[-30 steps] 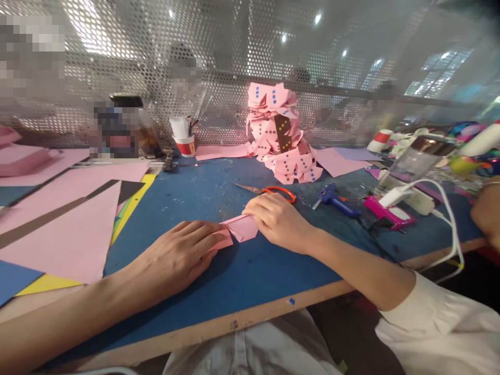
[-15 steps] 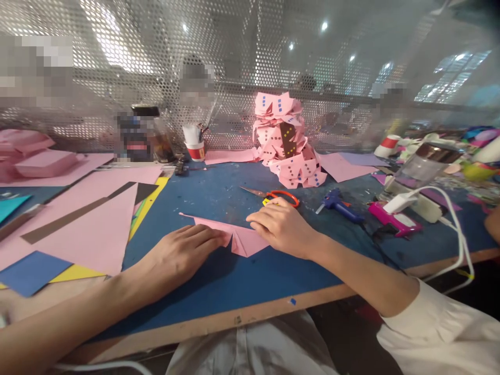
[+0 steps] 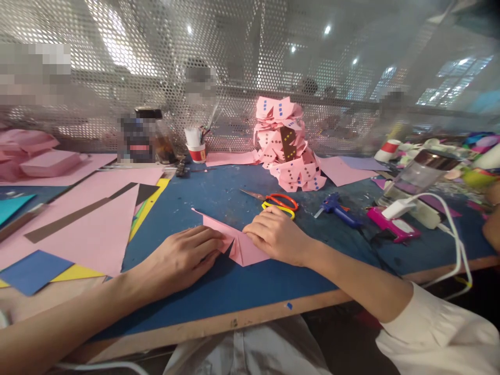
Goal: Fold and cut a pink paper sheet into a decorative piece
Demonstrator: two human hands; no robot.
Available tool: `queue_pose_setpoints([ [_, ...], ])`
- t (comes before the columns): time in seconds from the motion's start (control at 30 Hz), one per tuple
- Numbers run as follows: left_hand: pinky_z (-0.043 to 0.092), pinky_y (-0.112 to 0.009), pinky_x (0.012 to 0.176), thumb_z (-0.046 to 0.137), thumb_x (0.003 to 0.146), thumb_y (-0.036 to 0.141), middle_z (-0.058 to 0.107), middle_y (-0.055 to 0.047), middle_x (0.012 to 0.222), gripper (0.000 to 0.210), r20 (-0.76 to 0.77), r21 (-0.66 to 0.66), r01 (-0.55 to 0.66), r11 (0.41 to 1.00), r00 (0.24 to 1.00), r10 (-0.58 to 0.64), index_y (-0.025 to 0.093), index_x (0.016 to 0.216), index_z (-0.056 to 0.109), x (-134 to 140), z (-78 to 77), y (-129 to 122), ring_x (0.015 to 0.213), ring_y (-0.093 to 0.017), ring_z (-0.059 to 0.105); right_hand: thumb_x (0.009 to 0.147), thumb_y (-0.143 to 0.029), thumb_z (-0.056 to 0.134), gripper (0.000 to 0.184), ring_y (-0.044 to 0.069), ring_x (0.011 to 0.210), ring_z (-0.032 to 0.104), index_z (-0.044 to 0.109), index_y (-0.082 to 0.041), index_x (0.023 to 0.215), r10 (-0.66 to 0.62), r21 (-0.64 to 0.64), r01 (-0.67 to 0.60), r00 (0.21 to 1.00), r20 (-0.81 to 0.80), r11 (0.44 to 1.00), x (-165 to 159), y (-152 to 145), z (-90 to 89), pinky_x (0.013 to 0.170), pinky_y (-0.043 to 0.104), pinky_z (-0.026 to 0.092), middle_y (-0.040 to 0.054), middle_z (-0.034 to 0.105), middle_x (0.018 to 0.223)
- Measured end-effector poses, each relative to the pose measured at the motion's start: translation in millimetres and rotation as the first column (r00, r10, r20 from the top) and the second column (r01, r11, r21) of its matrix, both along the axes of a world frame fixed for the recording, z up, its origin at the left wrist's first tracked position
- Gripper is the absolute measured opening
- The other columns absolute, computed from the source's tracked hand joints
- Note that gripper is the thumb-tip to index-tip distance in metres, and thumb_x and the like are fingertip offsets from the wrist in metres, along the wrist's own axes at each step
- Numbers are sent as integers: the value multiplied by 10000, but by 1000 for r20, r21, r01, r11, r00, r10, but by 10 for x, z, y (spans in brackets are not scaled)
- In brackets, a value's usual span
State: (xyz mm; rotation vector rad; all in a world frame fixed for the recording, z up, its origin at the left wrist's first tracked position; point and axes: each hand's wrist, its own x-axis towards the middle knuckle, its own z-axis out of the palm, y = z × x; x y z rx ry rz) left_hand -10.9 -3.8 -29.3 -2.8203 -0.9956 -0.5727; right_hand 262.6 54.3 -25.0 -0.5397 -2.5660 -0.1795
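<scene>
A folded piece of pink paper (image 3: 250, 252) with a raised crease in its middle lies on the blue table. My left hand (image 3: 187, 252) grips its left part, fingers bent together over it. From the other side, my right hand (image 3: 278, 235) pinches the upper edge right of the crease; the fingertips are partly hidden. Just beyond my right hand lie scissors (image 3: 287, 200) with one orange and one yellow handle. A blue glue gun (image 3: 339, 209) rests farther right. Behind stands a stacked form of pink folded paper (image 3: 291, 148) with small blue, brown and yellow squares.
Pink sheets (image 3: 94, 221), a brown strip and a blue sheet (image 3: 38, 272) cover the left side. A red-and-white cup (image 3: 197, 152) and a lidded jar stand at the back. On the right are a magenta device (image 3: 394, 224) with a white cable and a clear jar (image 3: 420, 172).
The pink paper has turned slightly, its middle now lower toward me. My right hand has slid a little left and down along it, uncovering more of the scissors' yellow handle.
</scene>
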Motion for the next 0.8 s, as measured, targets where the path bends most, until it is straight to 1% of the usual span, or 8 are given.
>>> queue_pose_setpoints([
  [0.13, 534, -313, 886, 507, 1035, 262, 698, -60, 1134, 193, 22, -66, -9, 998, 1000, 10, 210, 1155, 648, 34, 32, 20, 1015, -190, 656, 1037, -219, 455, 242, 187, 866, 616, 688, -174, 988, -1, -13, 1, 1000, 13, 1000, -6, 4, -8, 896, 353, 358, 47, 703, 874],
  [0.23, 534, -305, 885, 482, 1049, 266, 696, -51, 1127, 201, 14, -72, -10, 997, 1000, 11, 218, 1139, 656, 42, 46, 28, 1002, -179, 657, 1029, -202, 460, 231, 186, 864, 611, 686, -175, 988, -7, -23, 7, 1000, 18, 1000, -10, 4, -2, 897, 351, 356, 44, 698, 867],
  [0.43, 543, -293, 858, 445, 1055, 222, 722, -61, 1076, 228, 5, 83, 30, 996, 1000, -30, 193, 1178, 636, 79, 62, 6, 958, -168, 682, 1030, -208, 461, 242, 181, 857, 613, 689, -173, 958, -13, -34, 13, 1000, 11, 999, -29, 3, 18, 880, 350, 353, 43, 701, 863],
  [0.5, 546, -285, 855, 430, 1055, 221, 729, -59, 1029, 241, 14, 97, 19, 995, 1000, -21, 193, 1161, 644, 100, 74, 0, 935, -162, 688, 1035, -209, 452, 251, 179, 862, 615, 690, -170, 961, -15, -48, 15, 1000, 0, 999, -30, -2, 27, 886, 352, 354, 46, 702, 865],
  [0.63, 554, -292, 854, 439, 1041, 240, 724, -60, 945, 243, 54, 65, -32, 997, 998, 29, 204, 1087, 675, 115, 102, -11, 900, -168, 688, 1041, -214, 446, 257, 178, 874, 608, 690, -175, 972, -24, -81, 23, 1000, -9, 996, -33, -24, 45, 885, 349, 359, 46, 696, 876],
  [0.8, 566, -277, 827, 447, 1030, 228, 718, -50, 913, 238, 100, 18, -48, 999, 994, 46, 205, 1081, 678, 110, 132, -44, 852, -159, 688, 1038, -238, 477, 226, 187, 924, 597, 690, -184, 989, 15, -117, -18, 999, -30, 993, -56, -42, 33, 888, 358, 361, 57, 691, 945],
])
